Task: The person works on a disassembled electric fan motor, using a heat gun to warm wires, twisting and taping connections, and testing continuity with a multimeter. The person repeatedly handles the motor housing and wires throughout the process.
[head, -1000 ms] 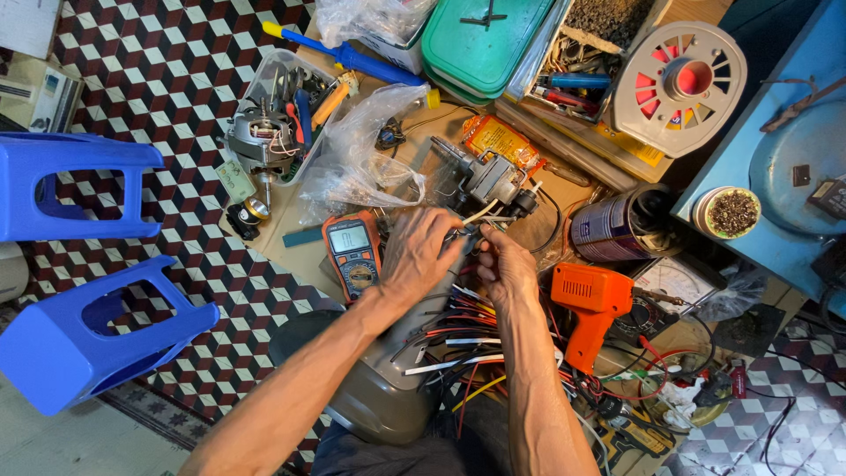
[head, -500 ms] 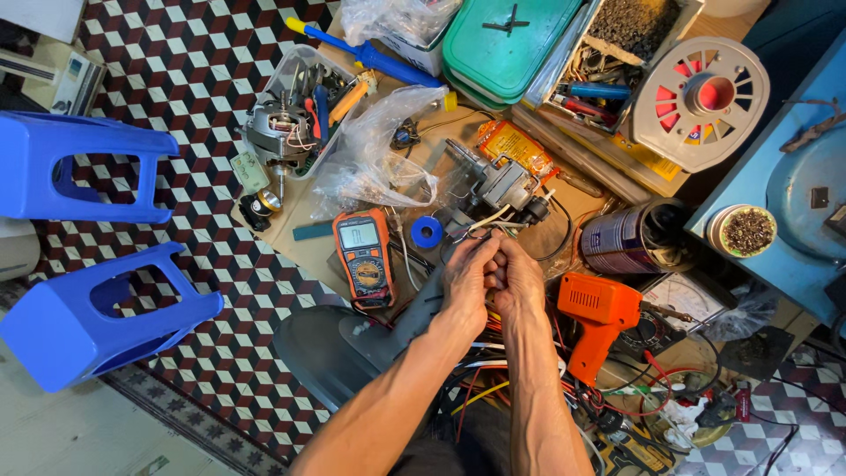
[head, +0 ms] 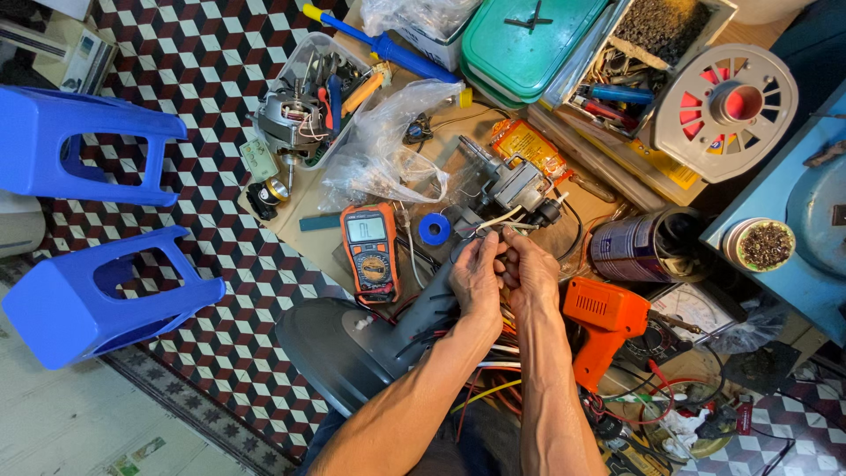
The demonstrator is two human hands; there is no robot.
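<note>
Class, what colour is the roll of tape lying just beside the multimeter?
Blue roll of tape, clearest in the head view, right of the multimeter.

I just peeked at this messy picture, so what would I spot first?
Probably the two hands, the left hand and right hand, pressed together in the middle over white wires from a grey motor part. Next come the orange drill just right of them and the orange meter to their left. Two blue stools stand on the checkered floor at far left.
</note>
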